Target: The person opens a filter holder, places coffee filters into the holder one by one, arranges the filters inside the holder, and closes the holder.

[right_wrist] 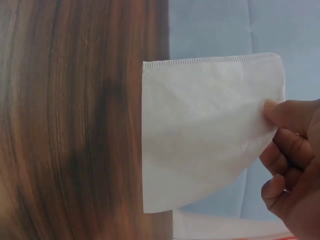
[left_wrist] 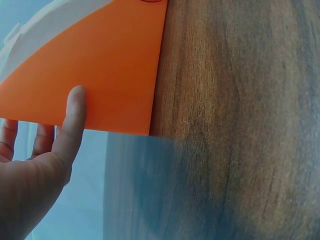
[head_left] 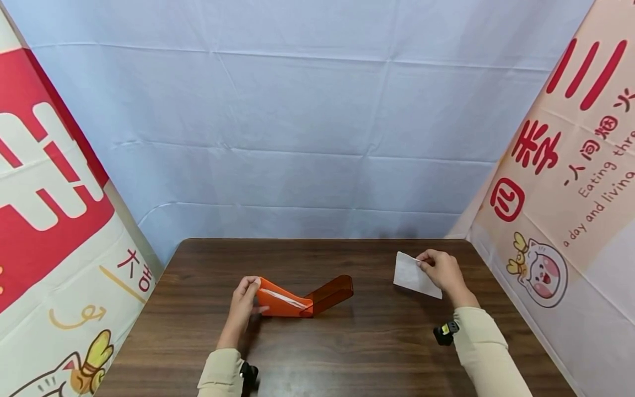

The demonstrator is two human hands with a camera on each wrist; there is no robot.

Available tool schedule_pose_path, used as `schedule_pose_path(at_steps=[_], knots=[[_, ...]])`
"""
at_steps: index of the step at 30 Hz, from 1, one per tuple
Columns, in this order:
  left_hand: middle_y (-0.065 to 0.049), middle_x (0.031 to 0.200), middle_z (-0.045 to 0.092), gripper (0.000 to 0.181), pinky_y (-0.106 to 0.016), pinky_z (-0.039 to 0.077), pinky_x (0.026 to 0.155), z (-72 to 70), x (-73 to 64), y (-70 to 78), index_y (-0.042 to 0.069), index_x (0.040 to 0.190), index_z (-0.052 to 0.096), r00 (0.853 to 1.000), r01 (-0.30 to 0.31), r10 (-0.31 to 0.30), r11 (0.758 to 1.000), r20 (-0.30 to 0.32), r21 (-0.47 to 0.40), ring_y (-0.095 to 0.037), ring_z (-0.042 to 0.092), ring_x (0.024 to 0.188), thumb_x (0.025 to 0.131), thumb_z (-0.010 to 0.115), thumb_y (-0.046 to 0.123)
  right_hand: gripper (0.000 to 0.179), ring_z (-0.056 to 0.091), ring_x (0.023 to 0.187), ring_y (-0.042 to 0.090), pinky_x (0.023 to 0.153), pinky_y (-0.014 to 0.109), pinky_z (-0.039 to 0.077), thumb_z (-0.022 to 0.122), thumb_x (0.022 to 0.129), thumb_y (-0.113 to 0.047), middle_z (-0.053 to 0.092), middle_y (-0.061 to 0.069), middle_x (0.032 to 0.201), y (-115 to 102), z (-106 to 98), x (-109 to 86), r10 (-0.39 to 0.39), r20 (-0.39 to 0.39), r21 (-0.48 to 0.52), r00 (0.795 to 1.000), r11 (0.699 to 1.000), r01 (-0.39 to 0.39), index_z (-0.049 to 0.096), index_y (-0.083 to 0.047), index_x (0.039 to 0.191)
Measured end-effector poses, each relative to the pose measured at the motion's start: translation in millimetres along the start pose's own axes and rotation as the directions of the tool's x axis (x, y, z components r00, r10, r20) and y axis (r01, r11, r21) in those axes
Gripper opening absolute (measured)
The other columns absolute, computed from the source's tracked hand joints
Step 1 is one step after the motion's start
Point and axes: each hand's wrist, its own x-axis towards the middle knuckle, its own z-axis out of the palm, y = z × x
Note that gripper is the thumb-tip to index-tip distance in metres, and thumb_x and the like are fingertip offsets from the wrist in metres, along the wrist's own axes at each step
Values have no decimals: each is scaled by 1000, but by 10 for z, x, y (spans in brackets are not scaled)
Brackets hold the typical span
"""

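Note:
Near the middle of the table, an orange filter holder (head_left: 280, 303) stands upright with white paper filters (head_left: 285, 298) inside it. Its brown see-through lid (head_left: 331, 293) is swung out to the right. My left hand (head_left: 243, 303) grips the holder's left end; in the left wrist view the thumb (left_wrist: 75, 107) lies on the orange face and the other fingers are partly hidden behind it. Over the right part of the table, my right hand (head_left: 443, 271) pinches a single white coffee filter (right_wrist: 210, 130) by one edge. The filter has a crimped seam and a curved side.
The dark wooden table (head_left: 347, 358) has its far edge close to a pale blue cloth backdrop (head_left: 297, 138). Printed banners hang on both sides, a red and cream one (head_left: 59, 193) at left and a peach one (head_left: 570, 165) at right.

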Motion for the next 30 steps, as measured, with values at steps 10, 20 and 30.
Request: schedule_pose_path(at_steps=[10,20,30], knots=[[-12,95,54,31,-55,51,66,-14,-24,18,0,111,50,999,50,-50,999,0,-7,-20,57,85,98,49,27,5,50,64,18,55,31,40,68,85,-10,61,3,72,-98,22,-189,45,-98,76,994,996,-38,66,-7,83],[-10,94,54,27,-60,47,70,33,-118,221,-2,111,50,999,49,-49,999,8,1,-18,57,83,99,47,22,8,53,66,18,56,28,42,71,83,-12,63,5,75,-290,16,-250,65,-201,121,977,992,-41,67,-6,83],[-11,96,55,30,-54,52,63,28,2,-1,3,108,52,999,33,-32,999,-37,16,-20,57,85,97,52,31,6,55,63,15,50,24,43,72,82,-10,63,2,71,-504,21,-252,1,-193,160,981,987,31,67,-7,82]])
